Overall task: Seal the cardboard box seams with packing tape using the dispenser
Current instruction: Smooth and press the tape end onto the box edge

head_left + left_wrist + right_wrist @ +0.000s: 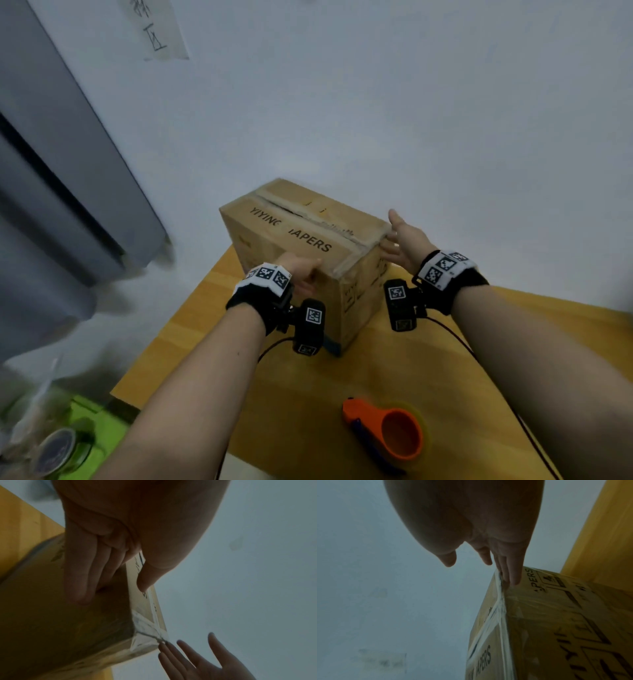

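A brown cardboard box [301, 240] printed with black letters stands on the wooden table [394, 377]; worn clear tape runs along its top seam [308, 210] and edges. My left hand [305, 274] is on its near-left top edge. In the left wrist view its fingers [80, 585] lie flat on the side of the box [51, 622] and the thumb touches the top. My right hand [394, 236] is spread, with straight fingers [513, 574] touching the upper edge of the end of the box [556, 615]. The orange tape dispenser [387, 431] lies untouched near the table's front.
A grey cabinet [51, 171] stands on the left and a white wall is behind the box. Green matting [85, 411] and a round lidded jar [56, 452] sit low at the left. Black cables [455, 339] trail from the wrist cameras across the table.
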